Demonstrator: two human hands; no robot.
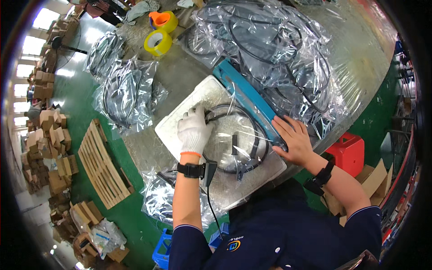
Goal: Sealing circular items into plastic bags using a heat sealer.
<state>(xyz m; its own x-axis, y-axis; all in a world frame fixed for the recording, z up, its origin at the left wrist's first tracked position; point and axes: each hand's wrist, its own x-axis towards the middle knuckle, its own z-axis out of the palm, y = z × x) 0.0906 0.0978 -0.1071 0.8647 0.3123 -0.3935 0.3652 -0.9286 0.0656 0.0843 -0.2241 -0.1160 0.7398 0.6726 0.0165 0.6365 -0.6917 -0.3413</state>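
A coiled black cable (pixel 258 143) in a clear plastic bag lies on a white foam board (pixel 180 118). My left hand (pixel 194 128), in a white knit glove with an orange cuff, is closed at the coil's left side, its fingers curled against the bagged cable. Alongside the coil runs a long teal bar-shaped device (pixel 246 92), which looks like a heat sealer. My bare right hand (pixel 293 138) rests on the near end of the teal device, fingers stretched out and holding nothing. Dark straps with small boxes sit on both wrists.
Bagged cables (pixel 270 36) are heaped beyond the teal device. More bagged cables (pixel 126 94) lie at the table's left edge. Two yellow tape rolls (pixel 158 42) sit at the back. A red stool (pixel 348 153) stands at right; a wooden pallet (pixel 103 164) and cardboard boxes (pixel 56 135) are at left.
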